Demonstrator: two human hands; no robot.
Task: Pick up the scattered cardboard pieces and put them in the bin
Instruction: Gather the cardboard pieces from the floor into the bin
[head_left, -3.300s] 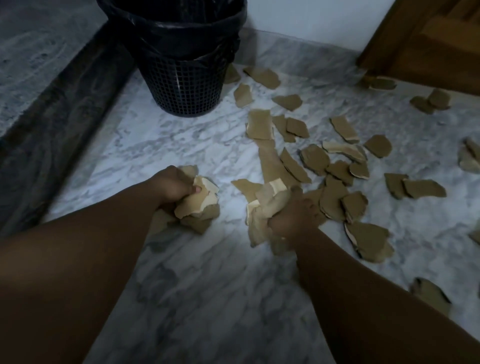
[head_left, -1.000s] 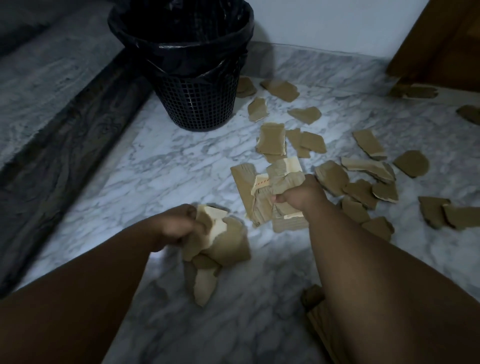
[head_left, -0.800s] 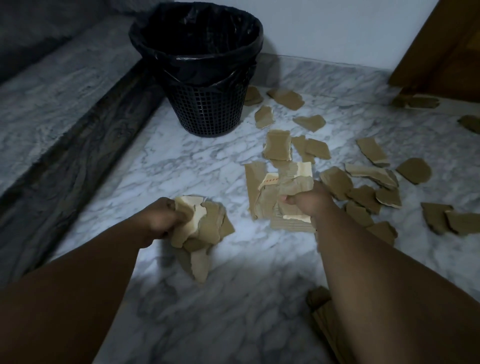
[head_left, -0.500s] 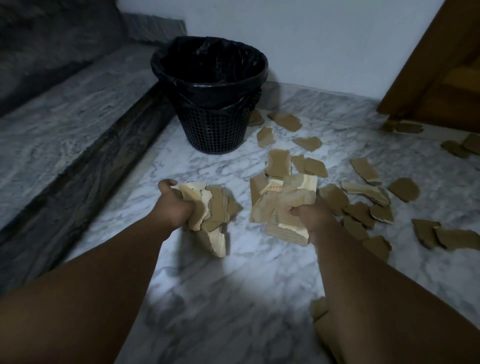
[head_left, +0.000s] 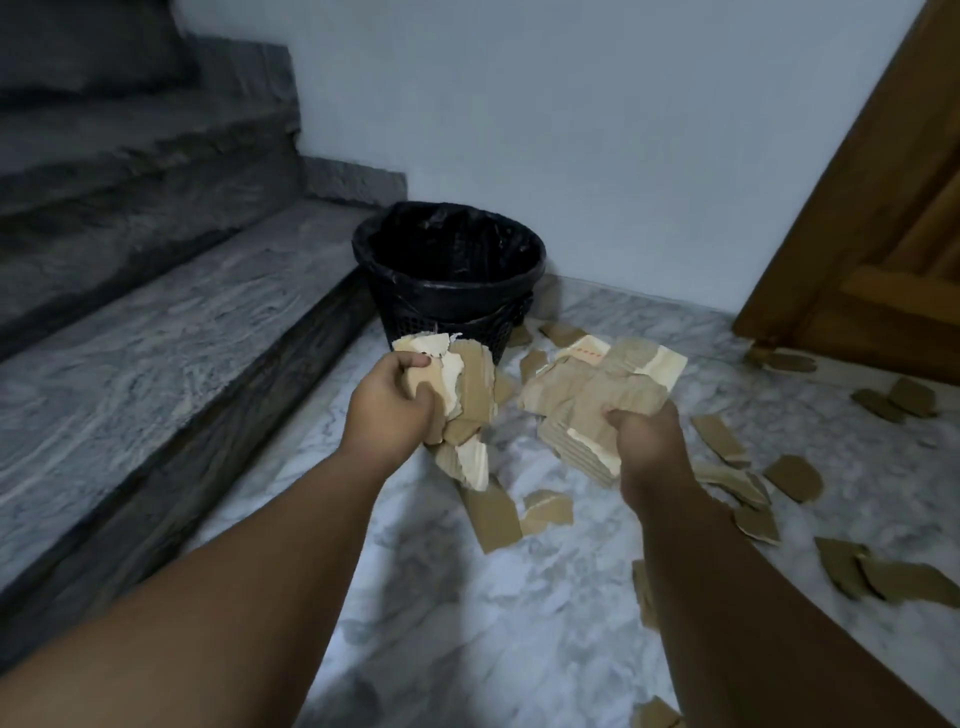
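Fingers of the left hand are curled tight round a wad of torn cardboard, and the right hand is clenched just as hard on a bigger, flatter sheaf! Big change from three seconds back: both fists were down on the marble floor raking scraps together, and now they're up off it, side by side, loads carried forward toward the black bin. The view has swung up too, and the bin's mouth shows along with the grey steps and the pale wall. Both bundles hang in front of the bin's mesh side, below its rim, not yet over the opening. Room to work: the bin sits tucked in the corner, the step's dark riser hard on its left, wall right behind. Open marble lies under the forearms, but loose pieces litter the right side out to the wooden door, and two more scraps lie on the floor below the left wad
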